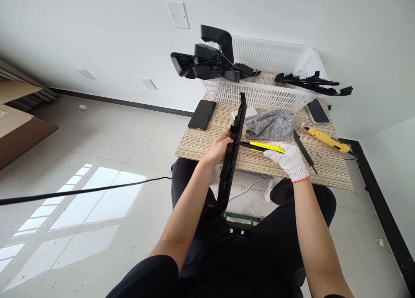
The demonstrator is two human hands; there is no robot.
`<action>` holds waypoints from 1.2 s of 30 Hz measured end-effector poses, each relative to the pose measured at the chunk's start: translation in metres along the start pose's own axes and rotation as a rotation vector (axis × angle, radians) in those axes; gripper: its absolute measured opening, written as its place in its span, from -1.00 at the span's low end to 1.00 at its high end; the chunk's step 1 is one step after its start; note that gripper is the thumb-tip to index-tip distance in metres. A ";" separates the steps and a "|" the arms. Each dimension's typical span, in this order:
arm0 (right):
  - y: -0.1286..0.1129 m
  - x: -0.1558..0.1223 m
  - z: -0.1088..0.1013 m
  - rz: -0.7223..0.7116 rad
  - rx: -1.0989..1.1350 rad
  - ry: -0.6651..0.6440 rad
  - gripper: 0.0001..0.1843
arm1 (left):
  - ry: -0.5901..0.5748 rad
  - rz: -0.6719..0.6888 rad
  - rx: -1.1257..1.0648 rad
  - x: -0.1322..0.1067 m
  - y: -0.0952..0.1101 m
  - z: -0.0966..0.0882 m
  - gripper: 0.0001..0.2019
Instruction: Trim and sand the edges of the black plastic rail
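Observation:
My bare left hand is closed around the middle of a long black plastic trim part. The part stands steeply across the table's front edge, its lower end near my left thigh. In a white knitted glove, my right hand grips a yellow and black utility knife. The knife points left, and its dark tip meets the part beside my left fingers; whether it touches, I cannot tell. Behind the knife lies a crumpled grey cloth. A slim black tool rests right of the cloth.
A white plastic basket at the back of the small wooden table holds several black plastic parts. A black phone, a second phone and a yellow corded tool lie on the tabletop. A black cable crosses at left.

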State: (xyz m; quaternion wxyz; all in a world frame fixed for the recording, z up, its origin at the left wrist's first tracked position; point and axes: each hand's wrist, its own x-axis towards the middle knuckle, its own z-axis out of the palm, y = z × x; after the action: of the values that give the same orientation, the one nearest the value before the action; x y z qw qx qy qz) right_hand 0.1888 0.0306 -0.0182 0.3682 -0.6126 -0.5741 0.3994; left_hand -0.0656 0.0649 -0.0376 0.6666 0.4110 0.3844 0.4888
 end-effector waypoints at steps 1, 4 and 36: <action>0.000 0.000 0.000 0.009 0.006 0.019 -0.45 | -0.004 0.005 0.006 0.000 -0.001 -0.001 -0.46; 0.000 0.000 0.000 0.022 0.019 0.032 -0.45 | -0.015 0.017 0.010 0.001 -0.002 -0.001 -0.47; -0.003 -0.001 0.000 0.018 0.004 0.025 -0.46 | 0.001 0.022 0.014 0.000 -0.001 0.000 -0.46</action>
State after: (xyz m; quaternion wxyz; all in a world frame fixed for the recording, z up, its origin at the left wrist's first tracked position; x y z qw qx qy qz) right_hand 0.1872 0.0301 -0.0153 0.3728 -0.6219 -0.5634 0.3961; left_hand -0.0647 0.0648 -0.0388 0.6581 0.4195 0.3835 0.4939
